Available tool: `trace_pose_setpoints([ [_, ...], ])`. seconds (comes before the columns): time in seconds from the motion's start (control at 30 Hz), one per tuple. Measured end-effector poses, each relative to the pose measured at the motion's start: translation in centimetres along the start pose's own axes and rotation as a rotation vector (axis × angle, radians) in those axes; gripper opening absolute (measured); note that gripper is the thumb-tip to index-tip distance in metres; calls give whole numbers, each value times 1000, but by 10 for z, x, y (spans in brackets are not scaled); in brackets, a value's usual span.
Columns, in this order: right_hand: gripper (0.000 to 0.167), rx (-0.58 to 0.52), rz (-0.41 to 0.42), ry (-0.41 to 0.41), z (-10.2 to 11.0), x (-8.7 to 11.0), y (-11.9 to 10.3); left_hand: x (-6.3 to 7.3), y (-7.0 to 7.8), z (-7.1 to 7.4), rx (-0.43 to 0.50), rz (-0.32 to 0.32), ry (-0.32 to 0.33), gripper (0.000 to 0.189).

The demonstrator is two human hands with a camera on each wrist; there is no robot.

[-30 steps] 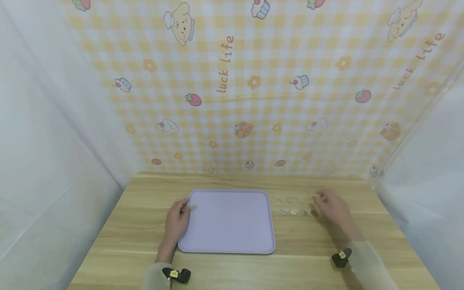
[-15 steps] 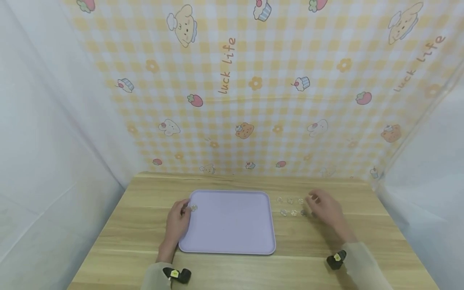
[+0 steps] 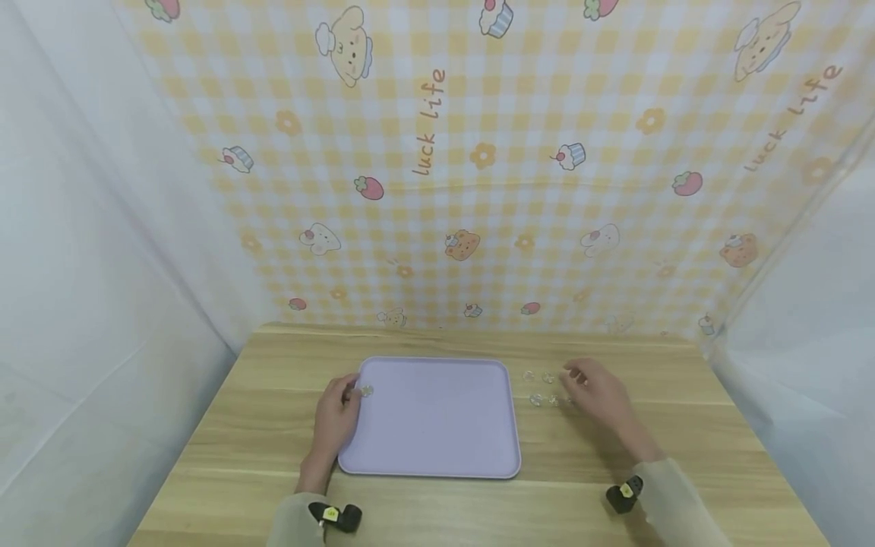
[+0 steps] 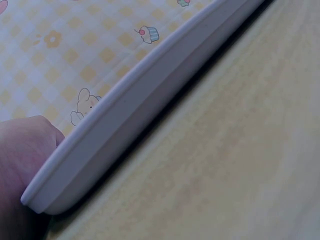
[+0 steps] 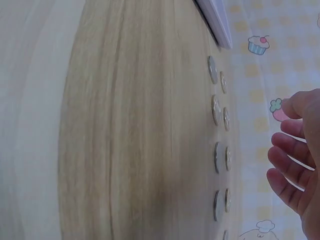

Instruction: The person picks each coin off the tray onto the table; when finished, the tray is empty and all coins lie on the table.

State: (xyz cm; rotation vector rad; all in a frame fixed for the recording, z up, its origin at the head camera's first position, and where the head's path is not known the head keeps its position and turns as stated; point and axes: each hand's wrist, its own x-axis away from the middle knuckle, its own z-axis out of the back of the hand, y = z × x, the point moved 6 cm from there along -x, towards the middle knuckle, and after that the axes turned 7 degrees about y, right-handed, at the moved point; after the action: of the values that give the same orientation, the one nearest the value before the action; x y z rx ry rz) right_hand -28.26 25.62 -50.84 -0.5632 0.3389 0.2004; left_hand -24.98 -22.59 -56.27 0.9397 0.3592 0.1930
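Note:
A lilac tray (image 3: 437,418) lies on the table, its front wall (image 4: 135,95) filling the left wrist view. Along its left rim rests my left hand (image 3: 336,410), thumb and index finger at the edge; the other fingers are hidden and I cannot tell whether they grip the rim. Just inside the tray, beside those fingertips, is one small shiny coin (image 3: 367,390). My right hand (image 3: 596,391) hovers over two rows of coins to the tray's right, fingers loosely bent with nothing visible between them. Several coins (image 5: 216,110) lie flat below it in the right wrist view.
The wooden table (image 3: 465,516) runs back to a yellow checked cloth (image 3: 437,289). White sheets hang at the left (image 3: 102,304) and right (image 3: 807,342) sides. Each sleeve carries a black camera, one by the left wrist (image 3: 335,516) and one by the right (image 3: 624,495).
My right hand has moved left along the coin rows, towards the tray, and now hides coins that showed before. My left hand and the tray have stayed in place.

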Motion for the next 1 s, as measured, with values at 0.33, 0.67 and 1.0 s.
trace_pose_setpoints([
  [0.33,29,-27,11,-14,-5,-2,-15,0,-1,0,3,-16,15,34],
  [0.67,25,-64,118,54,-12,-4,-39,-2,0,1,2,-11,3,34],
  [1.0,24,-118,127,29,-24,-6,-62,0,-2,0,-2,-21,7,34],
])
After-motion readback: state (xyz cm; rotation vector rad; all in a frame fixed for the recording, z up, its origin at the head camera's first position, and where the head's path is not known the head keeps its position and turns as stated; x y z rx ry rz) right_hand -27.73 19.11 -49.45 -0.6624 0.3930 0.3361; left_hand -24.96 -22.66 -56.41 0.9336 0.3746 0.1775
